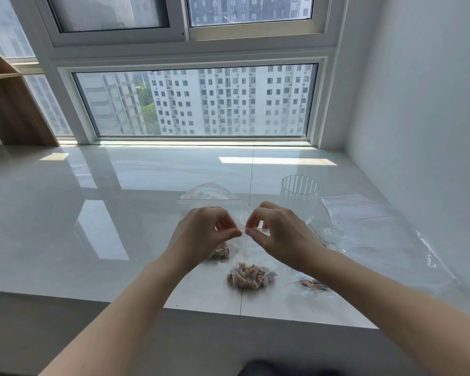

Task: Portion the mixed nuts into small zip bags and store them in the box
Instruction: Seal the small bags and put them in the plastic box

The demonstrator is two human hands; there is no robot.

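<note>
Currently both the left hand [205,230] and right hand [273,229] pinch the red-striped zip edge of a small clear plastic bag of mixed nuts [251,275], which hangs down to the glossy white stone sill [120,213]. To seal well, I'd run the pinch outward along the strip, squeezing air out first. Empty clear zip bags [364,221] lie right beside a ribbed clear plastic cup [299,191], under a big window [196,101]; no box visible.

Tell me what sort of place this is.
Probably a high-rise flat: a glossy white window ledge under a large window facing tower blocks, with a wooden shelf unit at the left.
</note>
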